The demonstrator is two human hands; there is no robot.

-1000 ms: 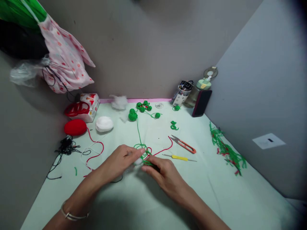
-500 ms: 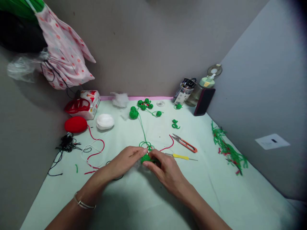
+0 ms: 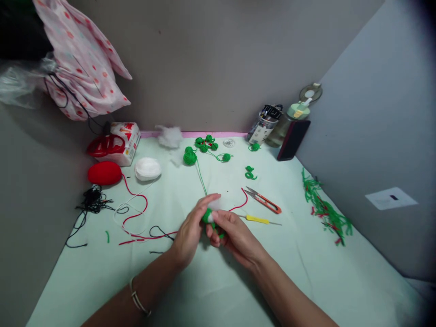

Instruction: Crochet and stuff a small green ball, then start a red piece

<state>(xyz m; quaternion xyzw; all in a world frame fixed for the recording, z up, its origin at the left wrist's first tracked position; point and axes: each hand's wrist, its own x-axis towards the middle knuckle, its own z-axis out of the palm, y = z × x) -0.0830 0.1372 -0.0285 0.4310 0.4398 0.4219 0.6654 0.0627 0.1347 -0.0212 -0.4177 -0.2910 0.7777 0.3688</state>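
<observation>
Between my hands, at the middle of the table, is a small green crochet piece point(image 3: 206, 215) with white stuffing point(image 3: 210, 218) showing at its right side. My left hand point(image 3: 191, 229) cups it from the left, its long fingers reaching behind it. My right hand point(image 3: 235, 231) is closed on it from the right, thumb against the stuffing and fingertips curled underneath. Green yarn point(image 3: 200, 177) runs from behind my hands back to a green ball point(image 3: 190, 157). Just right of my right hand lie a yellow-handled crochet hook point(image 3: 257, 220) and orange thread snips point(image 3: 267, 203).
Red yarn point(image 3: 105, 173), white yarn point(image 3: 147, 169) and tangled black yarn point(image 3: 92, 200) lie left. At the back are fluffy stuffing point(image 3: 169, 136), small green balls point(image 3: 206, 144) and a pen holder point(image 3: 262, 127). A phone point(image 3: 294, 140) leans right, beyond green scraps point(image 3: 323, 206).
My left hand has turned more upright around the green piece, and white stuffing now shows at it. My right fingers have curled beneath. The yarn loops are now hidden. The view has shifted slightly.
</observation>
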